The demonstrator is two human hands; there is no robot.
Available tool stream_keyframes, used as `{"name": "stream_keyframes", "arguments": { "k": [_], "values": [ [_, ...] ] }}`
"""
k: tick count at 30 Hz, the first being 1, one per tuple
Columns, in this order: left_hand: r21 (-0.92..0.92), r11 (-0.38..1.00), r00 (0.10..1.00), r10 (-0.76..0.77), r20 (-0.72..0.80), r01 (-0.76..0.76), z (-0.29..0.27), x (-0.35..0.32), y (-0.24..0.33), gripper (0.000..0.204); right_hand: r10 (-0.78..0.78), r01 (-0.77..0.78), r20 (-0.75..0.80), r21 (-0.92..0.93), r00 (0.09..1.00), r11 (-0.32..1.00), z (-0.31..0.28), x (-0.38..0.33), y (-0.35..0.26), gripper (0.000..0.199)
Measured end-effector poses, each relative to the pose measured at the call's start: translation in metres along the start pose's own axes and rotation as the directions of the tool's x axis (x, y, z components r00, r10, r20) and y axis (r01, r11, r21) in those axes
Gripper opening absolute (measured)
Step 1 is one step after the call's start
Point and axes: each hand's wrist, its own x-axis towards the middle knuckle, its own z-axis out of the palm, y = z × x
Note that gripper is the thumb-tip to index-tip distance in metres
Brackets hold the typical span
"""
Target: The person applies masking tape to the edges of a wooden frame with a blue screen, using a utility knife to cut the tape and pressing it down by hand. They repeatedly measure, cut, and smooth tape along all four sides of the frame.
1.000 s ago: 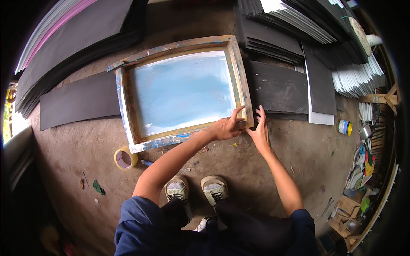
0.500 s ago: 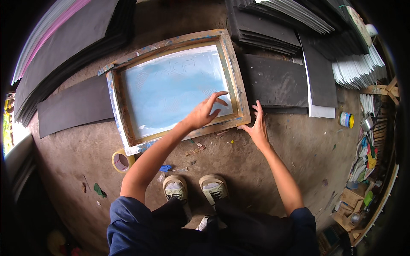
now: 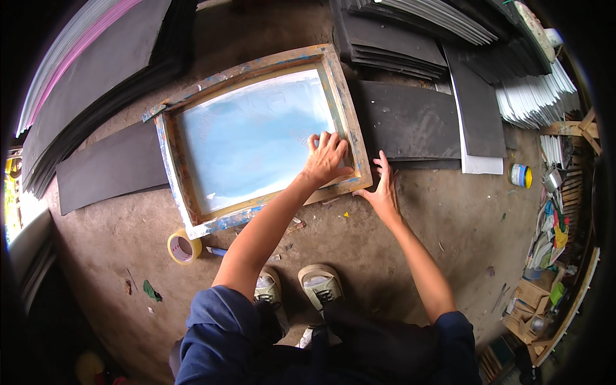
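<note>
A paint-spotted wooden screen-printing frame lies on the ground in front of me, its mesh pale blue with a whitish border. My left hand rests at the mesh's right end, fingers bent and thumb stretched out toward the frame's inner edge. Nothing shows in its grasp, though the palm side is hidden. At the frame's near right corner, my right hand has its thumb against the wood. Its fingers are spread upward beside the frame's right side, and it holds nothing visible.
Black sheets lie right of the frame, and another black sheet lies left. Taller sheet stacks stand farther back. A tape roll sits by the near left corner. A small paint tub stands at right.
My left hand has shifted right and slightly nearer, its fingers going from outstretched to bent over the mesh's right end. My right hand stays at the corner.
</note>
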Motion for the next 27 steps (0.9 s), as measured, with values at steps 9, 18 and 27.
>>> {"name": "stream_keyframes", "arguments": {
  "k": [9, 18, 27],
  "values": [
    [-0.247, 0.954, 0.971, 0.204, 0.127, -0.168, -0.039, -0.075, -0.009, 0.04, -0.055, 0.052, -0.021, -0.109, 0.998, 0.993, -0.001, -0.001, -0.009, 0.103],
    [0.217, 0.975, 0.97, -0.018, 0.244, -0.037, -0.119, -0.209, -0.056, 0.05, -0.476, 0.585, 0.421, -0.179, 0.772, 0.791, 0.027, 0.004, -0.071, 0.051],
    [0.532, 0.846, 0.976, -0.134, 0.173, 0.022, -0.155, -0.282, -0.081, 0.038, -0.476, 0.623, 0.422, -0.347, 0.771, 0.701, 0.024, -0.003, -0.065, 0.039]
  ]
}}
